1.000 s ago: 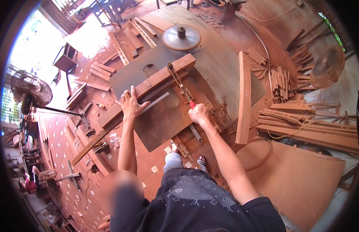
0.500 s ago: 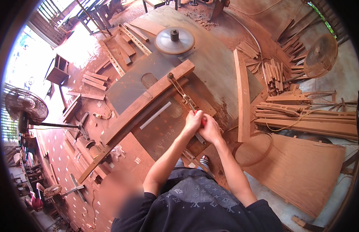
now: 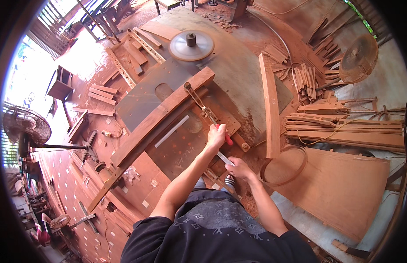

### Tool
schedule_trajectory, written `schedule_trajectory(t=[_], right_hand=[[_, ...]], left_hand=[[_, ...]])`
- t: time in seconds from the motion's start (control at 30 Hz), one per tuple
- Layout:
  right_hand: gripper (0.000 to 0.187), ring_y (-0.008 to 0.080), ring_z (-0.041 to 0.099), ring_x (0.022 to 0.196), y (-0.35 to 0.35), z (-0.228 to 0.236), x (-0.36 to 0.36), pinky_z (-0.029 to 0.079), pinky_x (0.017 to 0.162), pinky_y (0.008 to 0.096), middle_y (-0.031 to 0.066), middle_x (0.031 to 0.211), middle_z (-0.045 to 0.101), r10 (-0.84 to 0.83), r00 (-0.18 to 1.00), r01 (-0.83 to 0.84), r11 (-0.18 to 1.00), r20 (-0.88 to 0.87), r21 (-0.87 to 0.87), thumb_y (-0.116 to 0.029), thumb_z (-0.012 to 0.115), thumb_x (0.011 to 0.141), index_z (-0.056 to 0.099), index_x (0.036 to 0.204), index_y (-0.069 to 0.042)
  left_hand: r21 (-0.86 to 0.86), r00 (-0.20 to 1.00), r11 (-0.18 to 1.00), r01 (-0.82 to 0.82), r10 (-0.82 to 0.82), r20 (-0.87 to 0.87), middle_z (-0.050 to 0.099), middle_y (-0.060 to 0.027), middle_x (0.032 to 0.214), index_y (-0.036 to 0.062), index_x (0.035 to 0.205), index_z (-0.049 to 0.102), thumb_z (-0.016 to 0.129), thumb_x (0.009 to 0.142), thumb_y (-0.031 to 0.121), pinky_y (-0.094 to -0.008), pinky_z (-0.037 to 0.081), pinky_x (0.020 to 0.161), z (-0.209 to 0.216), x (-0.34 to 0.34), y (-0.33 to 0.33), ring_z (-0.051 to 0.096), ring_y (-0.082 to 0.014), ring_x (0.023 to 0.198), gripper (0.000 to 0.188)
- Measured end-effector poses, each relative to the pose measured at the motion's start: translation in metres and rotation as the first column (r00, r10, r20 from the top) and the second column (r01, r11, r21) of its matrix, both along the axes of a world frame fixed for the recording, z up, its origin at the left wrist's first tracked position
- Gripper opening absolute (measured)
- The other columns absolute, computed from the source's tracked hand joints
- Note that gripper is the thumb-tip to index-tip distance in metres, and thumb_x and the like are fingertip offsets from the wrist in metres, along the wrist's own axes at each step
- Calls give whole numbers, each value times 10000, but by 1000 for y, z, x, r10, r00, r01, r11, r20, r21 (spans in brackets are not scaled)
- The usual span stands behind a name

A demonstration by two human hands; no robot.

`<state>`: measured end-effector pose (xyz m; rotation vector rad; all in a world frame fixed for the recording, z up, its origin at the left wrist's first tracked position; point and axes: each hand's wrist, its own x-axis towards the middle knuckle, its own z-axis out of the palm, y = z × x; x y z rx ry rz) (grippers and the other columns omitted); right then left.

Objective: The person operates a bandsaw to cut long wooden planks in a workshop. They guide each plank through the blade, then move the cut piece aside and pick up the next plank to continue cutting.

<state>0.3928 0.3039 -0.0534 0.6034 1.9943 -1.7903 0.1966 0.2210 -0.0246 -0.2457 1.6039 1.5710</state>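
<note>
My left hand is closed around the red handle of a metal clamp lever. Just nearer to me, my right hand grips the end of a grey metal bar. The clamp's tip meets a long brown wooden beam, which lies slantwise across a sliding board. Beyond the beam's far end, a round saw blade lies flat around an upright spindle; its edge looks blurred.
A wooden plank rests along the right side of the metal table. Stacked timber and a wooden sheet are farther right. To the left stands a fan. Sawdust and loose wood strips lie on the floor.
My right hand has come away from the red handle beside my left hand and moved down toward me onto the metal bar. The left hand stays on the handle. The view has shifted slightly.
</note>
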Motion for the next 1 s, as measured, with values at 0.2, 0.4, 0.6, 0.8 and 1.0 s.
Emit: schedule_trajectory(t=[0.2, 0.4, 0.6, 0.8, 1.0], right_hand=[[191, 54, 457, 607, 42, 89, 119, 360, 527, 229, -46, 742, 522, -172, 961, 249, 880, 216, -404, -254, 638, 1057, 583, 1006, -79], [294, 57, 525, 548, 47, 160, 61, 415, 492, 225, -22, 687, 579, -162, 977, 188, 962, 139, -199, -335, 613, 1089, 580, 958, -74], [302, 95, 554, 503, 58, 158, -127, 433, 475, 275, 12, 633, 584, 4, 971, 36, 985, -239, 166, -242, 547, 1084, 535, 842, -62], [357, 144, 558, 586, 62, 122, -248, 444, 553, 375, 37, 610, 561, 154, 952, -62, 943, -264, 327, -307, 627, 1018, 635, 811, -15], [336, 109, 538, 587, 65, 111, -279, 440, 538, 342, 15, 616, 564, 191, 961, -125, 945, -201, 303, -292, 644, 1016, 649, 813, -25]], left_hand=[[-35, 999, 999, -21, 20, -28, 663, -119, 961, 22, 1132, 473, 589, 982, 313, -385, 598, 695, -23, 3, -1, 705, -230, 756, 347], [-57, 996, 998, -6, 1, -86, 662, -110, 903, 20, 1070, 477, 598, 975, 309, -376, 580, 688, -12, 7, 1, 700, -210, 768, 328], [-106, 985, 994, 12, -30, -170, 708, -173, 671, -46, 1120, 462, 542, 949, 445, -373, 537, 809, -13, 9, 1, 712, -313, 795, 526], [-138, 979, 990, -2, -26, -202, 733, -199, 764, -35, 1129, 490, 563, 946, 457, -427, 547, 843, -36, 10, 4, 730, -352, 863, 530], [-126, 990, 990, 61, -76, -116, 741, -238, 859, -32, 1140, 497, 566, 950, 447, -448, 534, 910, -2, 6, -2, 725, -383, 955, 520]])
